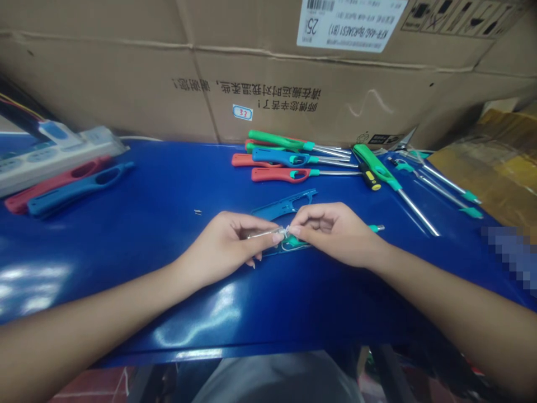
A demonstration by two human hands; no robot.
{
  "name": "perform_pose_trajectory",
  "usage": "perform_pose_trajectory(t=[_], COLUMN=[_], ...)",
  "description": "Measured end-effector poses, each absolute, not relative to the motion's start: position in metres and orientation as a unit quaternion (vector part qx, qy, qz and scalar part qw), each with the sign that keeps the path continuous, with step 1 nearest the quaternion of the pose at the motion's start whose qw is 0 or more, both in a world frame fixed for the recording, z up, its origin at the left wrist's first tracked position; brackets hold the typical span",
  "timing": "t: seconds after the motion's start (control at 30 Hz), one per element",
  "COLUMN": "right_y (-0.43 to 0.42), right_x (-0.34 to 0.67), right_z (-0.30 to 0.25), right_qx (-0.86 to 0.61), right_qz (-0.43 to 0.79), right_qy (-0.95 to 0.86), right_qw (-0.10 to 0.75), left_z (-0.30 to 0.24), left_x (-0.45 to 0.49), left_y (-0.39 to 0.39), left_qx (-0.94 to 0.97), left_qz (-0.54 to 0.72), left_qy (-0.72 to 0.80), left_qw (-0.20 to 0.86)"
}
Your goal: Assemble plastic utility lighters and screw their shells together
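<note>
Between the thumb and fingers of my left hand [222, 243] is a slim clear lighter fuel tank [264, 233], lying roughly level. The fingertips of my right hand [342, 232] pinch the small whitish fitting [287, 230] at the tank's right end; its exact shape is too small to make out. Just beyond my hands lies a blue lighter handle half [283, 206]. Beneath them is another blue handle half [272, 252], mostly covered, with a green trigger piece [293, 242] and a thin wire. A few tiny screws [198, 212] rest left of my left hand.
Several assembled lighters [285, 175] lie at the back, near a black-and-yellow screwdriver [371, 179] and a green lighter [375, 165]. Metal lighter tubes [444, 193] are at right. Red and blue handle shells [79, 189] sit by a power strip [25, 170]. A large carton [138, 78] stands behind.
</note>
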State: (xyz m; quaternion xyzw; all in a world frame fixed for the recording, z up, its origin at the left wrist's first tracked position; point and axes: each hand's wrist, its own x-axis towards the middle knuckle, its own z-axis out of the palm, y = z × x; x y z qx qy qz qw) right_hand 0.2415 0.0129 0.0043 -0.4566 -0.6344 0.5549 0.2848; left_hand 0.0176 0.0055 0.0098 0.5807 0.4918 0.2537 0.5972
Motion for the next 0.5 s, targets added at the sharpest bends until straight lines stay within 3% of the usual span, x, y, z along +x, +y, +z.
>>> perform_pose_trajectory(t=[0.5], right_y=[0.0138], right_x=[0.2406], right_z=[0.0136], right_qx=[-0.447], right_qz=[0.603], right_qy=[-0.590], right_qw=[0.298], left_z=[0.0103], left_x=[0.0187], left_y=[0.0044], left_qx=[0.589], left_qz=[0.260], left_qy=[0.483], left_qw=[0.594])
